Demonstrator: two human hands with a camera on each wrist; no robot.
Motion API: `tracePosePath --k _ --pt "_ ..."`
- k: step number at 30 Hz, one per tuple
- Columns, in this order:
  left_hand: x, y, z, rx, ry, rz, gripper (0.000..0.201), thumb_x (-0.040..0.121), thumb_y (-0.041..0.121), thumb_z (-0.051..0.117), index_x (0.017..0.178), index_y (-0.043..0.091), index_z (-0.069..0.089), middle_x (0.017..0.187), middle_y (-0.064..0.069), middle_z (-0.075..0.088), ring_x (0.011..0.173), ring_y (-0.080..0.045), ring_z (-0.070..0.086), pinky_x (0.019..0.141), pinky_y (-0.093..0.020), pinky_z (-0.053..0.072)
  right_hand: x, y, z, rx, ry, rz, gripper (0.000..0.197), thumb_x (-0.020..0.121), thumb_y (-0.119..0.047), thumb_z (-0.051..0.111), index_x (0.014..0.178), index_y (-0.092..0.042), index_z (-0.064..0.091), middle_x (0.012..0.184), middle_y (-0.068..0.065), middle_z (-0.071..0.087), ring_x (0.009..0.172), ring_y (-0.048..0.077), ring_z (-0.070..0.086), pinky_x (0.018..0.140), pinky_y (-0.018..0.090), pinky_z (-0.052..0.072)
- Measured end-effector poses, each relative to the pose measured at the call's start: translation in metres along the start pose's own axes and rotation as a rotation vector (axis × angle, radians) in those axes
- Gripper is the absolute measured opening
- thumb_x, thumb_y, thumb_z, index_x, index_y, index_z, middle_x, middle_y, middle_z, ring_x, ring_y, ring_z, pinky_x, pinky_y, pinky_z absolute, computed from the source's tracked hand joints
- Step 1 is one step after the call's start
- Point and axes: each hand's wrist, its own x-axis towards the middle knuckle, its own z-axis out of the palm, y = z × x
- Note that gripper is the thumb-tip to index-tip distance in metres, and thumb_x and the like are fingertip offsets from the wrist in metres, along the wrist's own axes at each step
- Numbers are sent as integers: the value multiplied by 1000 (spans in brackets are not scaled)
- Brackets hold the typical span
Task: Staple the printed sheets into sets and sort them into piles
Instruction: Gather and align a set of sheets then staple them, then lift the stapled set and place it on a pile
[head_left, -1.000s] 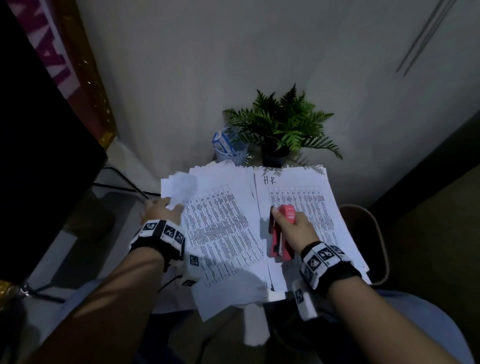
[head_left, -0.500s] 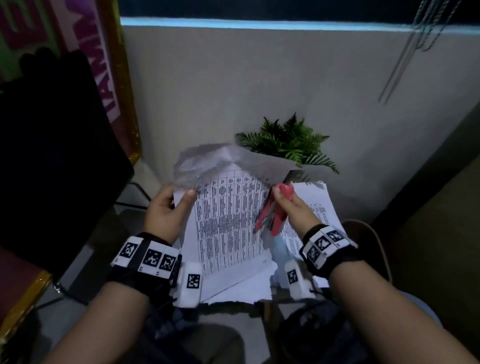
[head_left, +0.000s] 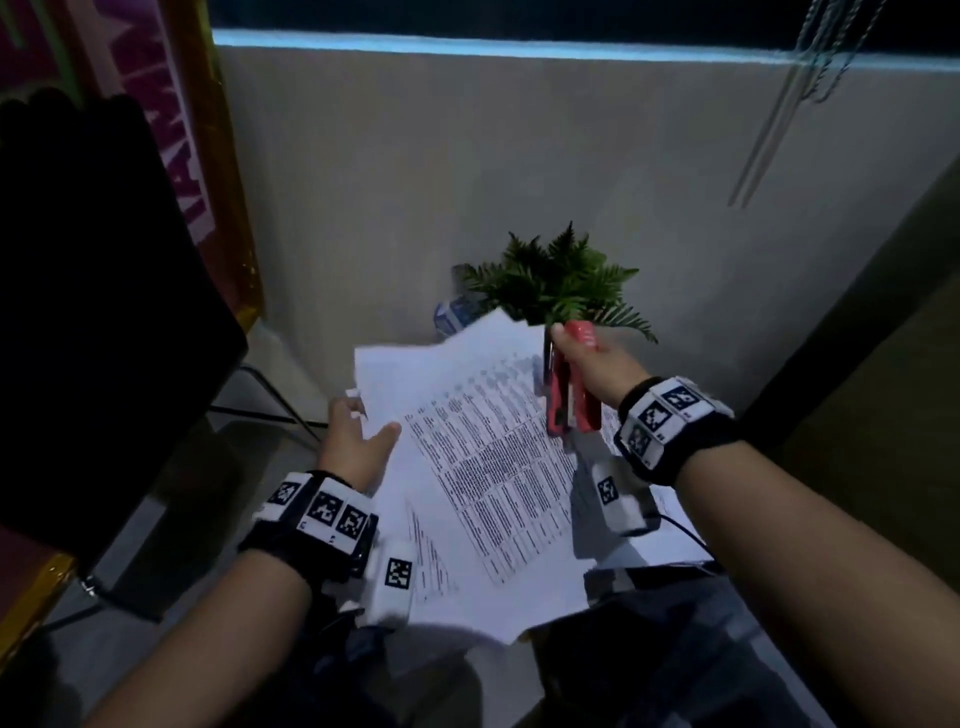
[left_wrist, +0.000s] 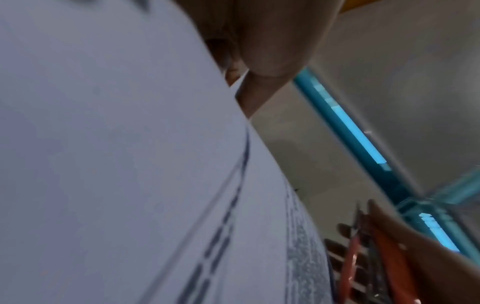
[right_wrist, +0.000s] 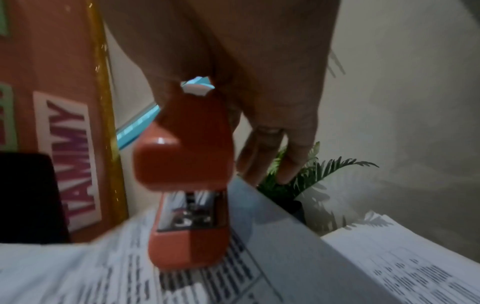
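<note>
My left hand pinches the left edge of a set of printed sheets, thumb on top, and holds it tilted above the table. In the left wrist view the sheets fill the frame under my thumb. My right hand grips a red stapler at the set's upper right edge, nose pointing down. From the right wrist, the stapler hangs just over the printed page, jaws slightly apart. Whether paper sits between the jaws is not visible.
More printed sheets lie under the held set, with another pile to the right. A potted fern and a small blue-white box stand at the back by the wall. A black chair back stands at left.
The set, lying flat a second ago and lifted upright with a curling top half a second ago, now tilts flatter. The stapler rose off the right pile to the set's upper right edge.
</note>
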Motion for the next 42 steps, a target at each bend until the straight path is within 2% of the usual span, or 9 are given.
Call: tracePosePath --k 3,7,9,11,14,17,23,30,42 --pt "7 -43 15 235 43 -176 32 88 5 56 112 7 35 103 -22 58 90 -35 59 74 -35 47 9 14 19 -101 58 36 57 92 -58 38 100 -8 66 95 11 66 86 26 60 82 28 43" --pt "5 -71 27 573 -204 -292 57 89 5 54 135 12 21 98 -19 55 78 -30 58 63 -33 47 20 42 50 -133 -81 205 49 93 -52 44 107 -7 57 109 15 64 84 27 59 80 30 46" --pt "6 -77 28 678 -226 -264 71 84 7 60 142 14 18 126 -16 45 105 -33 53 81 -38 48 24 55 67 -148 -138 295 49 91 -44 54 118 -6 41 110 13 60 84 25 60 75 32 47" --pt "12 -80 30 794 -155 -187 82 81 12 64 146 18 14 152 -10 14 135 -32 28 104 -41 37 34 68 83 -258 -191 341 66 88 -38 61 133 -4 27 118 14 55 98 29 59 81 35 47" --pt "26 -76 36 990 -174 -39 84 83 26 64 148 22 11 157 -5 -10 144 -26 2 113 -40 19 46 78 103 -461 -224 309 66 89 -34 58 136 -4 22 112 13 54 97 30 56 83 35 47" --pt "43 -72 51 1153 -412 45 68 93 31 48 149 24 11 158 -3 -13 145 -23 -6 116 -41 8 58 82 117 -595 -187 246 57 90 -40 55 130 -7 31 125 17 48 104 31 55 89 38 48" --pt "67 -76 84 1262 -736 10 75 88 7 42 150 20 1 158 4 -13 145 -21 -4 116 -40 8 84 72 129 -742 -278 151 49 97 -37 44 134 -5 37 135 16 37 124 32 41 101 38 40" --pt "75 -75 87 1324 -675 176 78 85 28 53 149 18 9 158 4 5 132 -24 30 103 -37 36 105 92 145 -833 -249 147 41 95 -40 44 127 -15 35 123 15 46 113 34 49 86 41 44" --pt "83 -71 81 1256 -775 142 77 87 28 49 149 28 4 158 14 0 131 -21 25 92 -36 42 123 96 161 -703 -244 79 39 95 -38 41 126 -15 32 111 19 54 98 36 58 72 35 42"
